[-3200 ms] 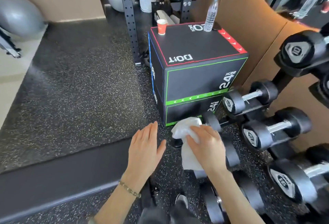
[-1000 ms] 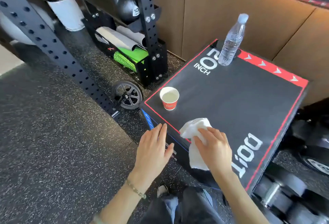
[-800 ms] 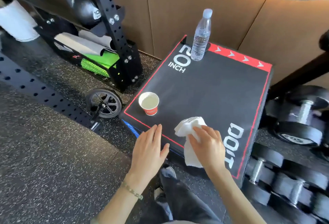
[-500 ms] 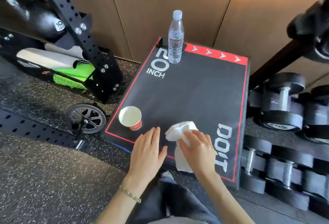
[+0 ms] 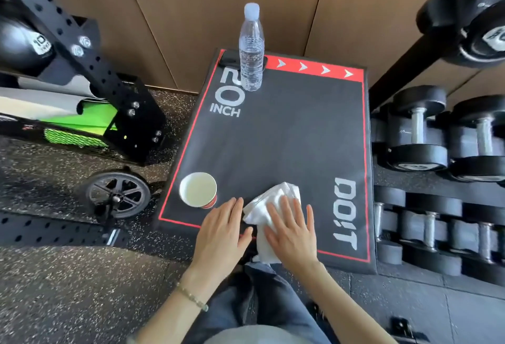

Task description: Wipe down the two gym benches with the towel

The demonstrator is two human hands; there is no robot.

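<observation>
A white towel (image 5: 276, 199) lies crumpled on the near part of a black padded box (image 5: 287, 136) with a red border and "20 INCH" printed on top. My right hand (image 5: 291, 231) presses flat on the towel with straight, spread fingers. My left hand (image 5: 221, 234) is open and flat over the box's near edge, just left of the towel and apart from the cup. The lower end of the towel hangs over the box's front edge. No gym bench is in view.
A red paper cup (image 5: 198, 189) stands at the box's near left corner, a clear water bottle (image 5: 251, 48) at its far left. Black dumbbells (image 5: 418, 136) fill a rack on the right. A black perforated frame (image 5: 82, 57) and a wheel (image 5: 117, 195) are on the left.
The view has closed in until I look straight down on the box. My right hand, which gripped the bunched towel, now lies flat on it on the box top. My left hand stayed open.
</observation>
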